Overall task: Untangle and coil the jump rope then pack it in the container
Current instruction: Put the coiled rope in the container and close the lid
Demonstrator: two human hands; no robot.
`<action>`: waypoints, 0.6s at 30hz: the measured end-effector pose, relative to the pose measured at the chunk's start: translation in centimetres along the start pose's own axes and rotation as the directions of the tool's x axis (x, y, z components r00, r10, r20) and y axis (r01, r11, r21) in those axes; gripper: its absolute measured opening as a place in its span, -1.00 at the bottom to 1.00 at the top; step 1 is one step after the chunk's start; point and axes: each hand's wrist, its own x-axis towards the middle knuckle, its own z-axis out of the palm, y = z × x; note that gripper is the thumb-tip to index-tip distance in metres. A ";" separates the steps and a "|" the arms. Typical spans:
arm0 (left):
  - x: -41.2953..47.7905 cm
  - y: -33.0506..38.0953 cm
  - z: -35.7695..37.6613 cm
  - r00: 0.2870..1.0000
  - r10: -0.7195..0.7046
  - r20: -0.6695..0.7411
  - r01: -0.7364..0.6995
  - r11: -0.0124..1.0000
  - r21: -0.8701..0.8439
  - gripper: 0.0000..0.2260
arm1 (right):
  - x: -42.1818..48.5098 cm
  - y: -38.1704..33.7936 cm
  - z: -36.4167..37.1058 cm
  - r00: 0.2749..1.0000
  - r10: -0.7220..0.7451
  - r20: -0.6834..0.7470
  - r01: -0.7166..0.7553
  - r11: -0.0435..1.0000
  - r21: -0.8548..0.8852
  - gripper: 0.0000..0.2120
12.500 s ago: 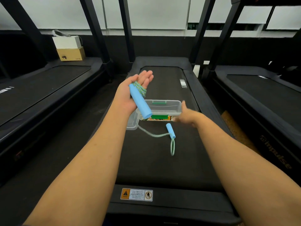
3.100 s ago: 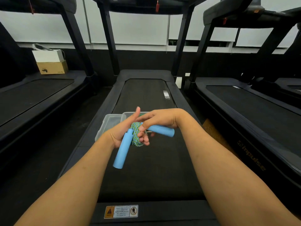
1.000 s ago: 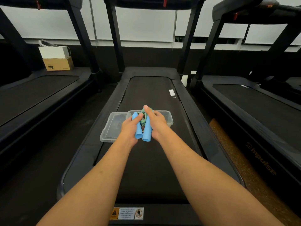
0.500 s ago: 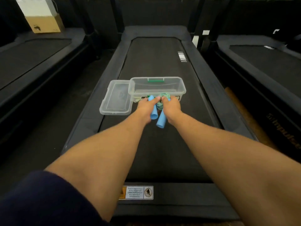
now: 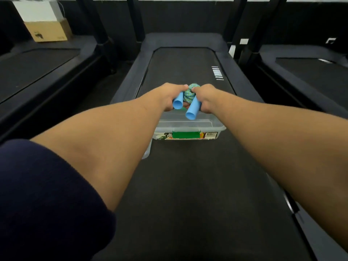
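The jump rope is bundled: a green-and-blue coil [image 5: 188, 94] sits between two light blue foam handles. My left hand [image 5: 170, 95] grips the left handle [image 5: 178, 102]. My right hand [image 5: 205, 97] grips the right handle [image 5: 192, 111]. Both hands hold the bundle just above the open clear plastic container [image 5: 190, 127], which stands on the middle treadmill belt [image 5: 188, 185] and has a green latch on its near wall. My fingertips are hidden behind the bundle.
The container's clear lid [image 5: 147, 151] lies left of it, mostly hidden by my left forearm. Treadmill side rails and uprights flank the belt. Further treadmills stand left and right. Cardboard boxes [image 5: 48, 31] sit on the far left treadmill.
Half a second ago the bundle was in front of the container's near wall. Now both hands hold it farther forward, over the open container. The camera has moved closer and lower.
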 end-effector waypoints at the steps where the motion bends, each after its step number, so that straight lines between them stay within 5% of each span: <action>1: 0.6 -0.3 0.2 1.000 -0.026 0.006 0.026 1.000 0.011 -0.90 | 0.6 0.5 -0.1 0.999 0.031 -0.009 -0.031 1.000 0.001 -0.87; 12: 5.3 -5.3 0.6 0.973 -0.221 0.067 0.220 0.975 0.032 -0.88 | 5.5 5.7 -1.2 0.976 0.208 -0.071 -0.208 0.978 0.004 -0.82; 18: 6.7 -5.3 0.5 0.965 -0.247 0.083 0.248 0.969 -0.006 -0.82 | 7.4 6.4 -0.8 0.943 0.291 -0.159 -0.266 0.950 0.161 -0.76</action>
